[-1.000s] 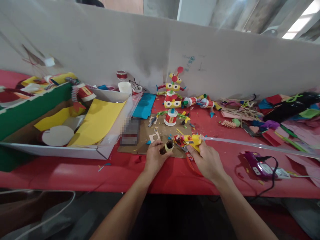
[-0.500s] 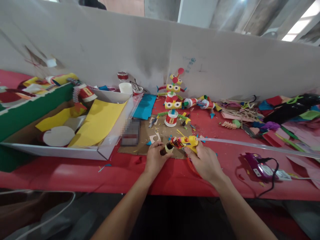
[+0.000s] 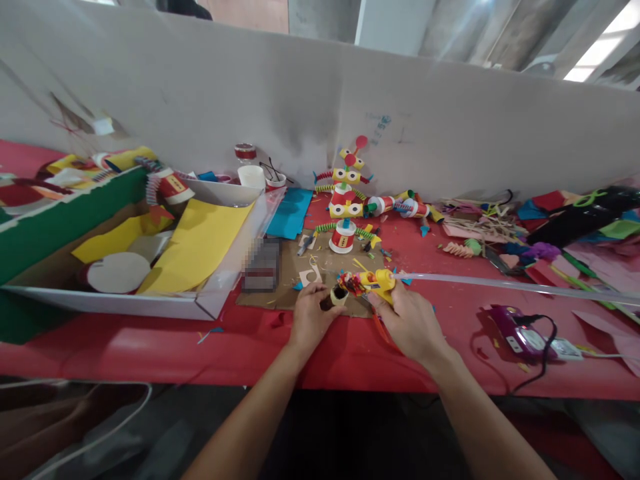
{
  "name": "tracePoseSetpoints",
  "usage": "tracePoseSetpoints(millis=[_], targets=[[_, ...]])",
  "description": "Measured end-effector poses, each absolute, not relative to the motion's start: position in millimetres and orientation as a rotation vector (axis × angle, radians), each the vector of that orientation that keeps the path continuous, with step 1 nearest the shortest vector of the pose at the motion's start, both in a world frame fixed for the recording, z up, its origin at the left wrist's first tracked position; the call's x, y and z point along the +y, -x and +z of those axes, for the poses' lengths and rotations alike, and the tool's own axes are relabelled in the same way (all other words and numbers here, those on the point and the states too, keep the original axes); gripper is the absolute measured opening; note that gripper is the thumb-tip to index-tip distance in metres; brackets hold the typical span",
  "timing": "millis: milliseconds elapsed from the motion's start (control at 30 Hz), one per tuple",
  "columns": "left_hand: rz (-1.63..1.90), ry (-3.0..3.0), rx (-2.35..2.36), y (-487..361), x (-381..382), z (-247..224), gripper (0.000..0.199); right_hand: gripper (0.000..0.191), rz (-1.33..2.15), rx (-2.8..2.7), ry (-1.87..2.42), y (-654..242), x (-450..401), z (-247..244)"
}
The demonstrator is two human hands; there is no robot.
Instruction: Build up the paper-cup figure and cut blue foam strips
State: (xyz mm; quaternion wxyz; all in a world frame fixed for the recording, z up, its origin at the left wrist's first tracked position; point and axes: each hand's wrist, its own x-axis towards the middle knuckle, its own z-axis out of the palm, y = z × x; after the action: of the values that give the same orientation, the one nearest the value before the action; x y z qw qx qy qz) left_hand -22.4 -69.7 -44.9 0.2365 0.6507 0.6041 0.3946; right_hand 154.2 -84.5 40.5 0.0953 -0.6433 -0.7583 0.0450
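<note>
My left hand [image 3: 311, 317] is closed around a short paper tube [image 3: 339, 297], whose dark open end faces up. In my right hand [image 3: 413, 323] is a yellow hot glue gun [image 3: 381, 283], its nozzle end pointing left, close to the tube's rim. A long clear glue stick [image 3: 475, 283] runs out of the gun's back to the right. Both hands are over a brown cardboard sheet [image 3: 290, 267] strewn with paper scraps. Behind them stands a paper-cup figure [image 3: 344, 237] with a yellow head and green coiled arms.
At left, a white box [image 3: 150, 307] holds yellow paper sheets [image 3: 200, 233]. Blue paper [image 3: 291, 213] lies behind the cardboard. More cup figures [image 3: 385, 205] rest at the back. A purple power adapter [image 3: 517, 331] with a black cord sits at right, near a black bottle [image 3: 585, 217].
Almost nothing differs. The glue gun has shifted very slightly at the tube's rim; my left hand keeps its hold in the same place.
</note>
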Motion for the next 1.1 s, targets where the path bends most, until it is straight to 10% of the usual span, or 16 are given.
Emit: tracePoseSetpoints(millis=[1100], targets=[[1.034,-1.828,1.699,23,-69,-47,0.024,0.031,0.095,-2.237,1.957,-172,-90,40]])
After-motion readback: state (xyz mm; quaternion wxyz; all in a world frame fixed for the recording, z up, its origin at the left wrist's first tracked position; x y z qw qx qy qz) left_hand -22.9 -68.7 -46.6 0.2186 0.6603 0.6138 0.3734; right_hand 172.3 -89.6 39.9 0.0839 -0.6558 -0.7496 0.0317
